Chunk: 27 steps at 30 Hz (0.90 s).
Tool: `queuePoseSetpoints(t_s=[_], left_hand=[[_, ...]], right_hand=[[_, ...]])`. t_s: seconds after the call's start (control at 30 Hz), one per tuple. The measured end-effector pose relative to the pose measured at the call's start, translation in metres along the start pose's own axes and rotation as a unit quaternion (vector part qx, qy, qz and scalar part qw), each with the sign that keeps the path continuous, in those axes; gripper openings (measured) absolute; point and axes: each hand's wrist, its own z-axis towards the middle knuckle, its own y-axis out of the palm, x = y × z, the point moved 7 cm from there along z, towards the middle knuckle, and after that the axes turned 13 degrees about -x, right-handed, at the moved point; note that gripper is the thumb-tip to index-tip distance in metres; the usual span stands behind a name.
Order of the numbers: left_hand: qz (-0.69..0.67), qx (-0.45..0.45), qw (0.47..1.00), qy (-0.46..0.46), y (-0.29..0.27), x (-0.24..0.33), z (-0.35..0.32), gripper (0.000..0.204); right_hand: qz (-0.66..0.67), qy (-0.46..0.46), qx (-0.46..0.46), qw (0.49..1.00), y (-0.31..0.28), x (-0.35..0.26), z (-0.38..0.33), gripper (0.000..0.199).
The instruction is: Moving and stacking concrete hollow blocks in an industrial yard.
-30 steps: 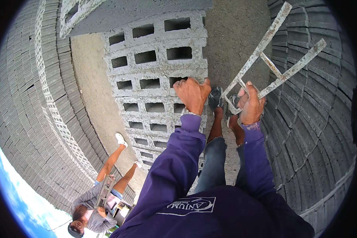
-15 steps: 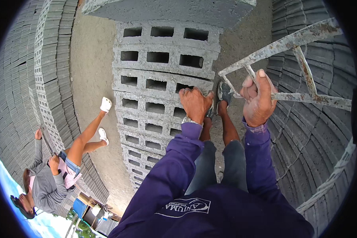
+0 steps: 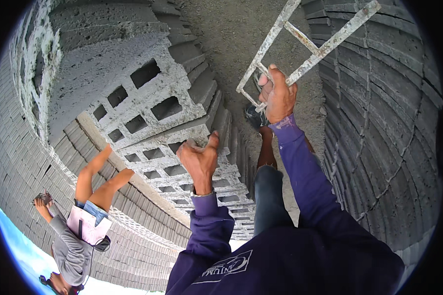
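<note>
My left hand [image 3: 199,160] grips a grey hollow concrete block [image 3: 197,131] in the stack before me. Its fingers curl down into one of the block's holes and the thumb presses on the edge; the fingertips are hidden. To the right, my right hand [image 3: 279,96] is closed round a bar of a rusty, pale-painted metal frame [image 3: 349,29], a ladder-like piece with crossbars, held up in the air. More hollow blocks [image 3: 174,115] rise beyond my left hand, their rectangular holes facing up toward me.
Tall stacked walls of grey blocks [image 3: 379,132] stand close on the right. Gravelly ground [image 3: 221,44] runs between the stacks. At the left, another person [image 3: 71,255] in a grey top and shorts holds a dark object [image 3: 43,198], with more block stacks behind.
My view has turned and shifted along the stack. My right hand has tilted the metal frame more upright. My left hand is still at the blocks. The other person now holds both hands together.
</note>
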Motion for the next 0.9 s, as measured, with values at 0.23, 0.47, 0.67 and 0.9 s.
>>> queuePoseSetpoints(t_s=[0.23, 0.47, 0.67, 0.9], left_hand=[[-0.045, -0.031, 0.998, -0.009, -0.021, -0.013, -0.007, 0.063], [-0.032, -0.047, 0.998, -0.039, -0.018, -0.01, -0.005, 0.061], [0.197, 0.045, 0.977, 0.064, 0.004, 0.025, 0.003, 0.058], [-0.019, -0.081, 0.995, 0.047, -0.027, 0.027, -0.016, 0.068]], right_hand=[[-0.019, -0.01, -0.05, 0.999, 0.03, 0.037, 0.022, 0.044], [-0.235, -0.072, -0.05, 0.968, 0.036, 0.079, 0.036, 0.047], [-0.055, 0.012, 0.013, 0.998, -0.008, 0.022, 0.025, 0.039], [-0.044, 0.012, 0.054, 0.997, -0.048, 0.0, 0.029, 0.041]])
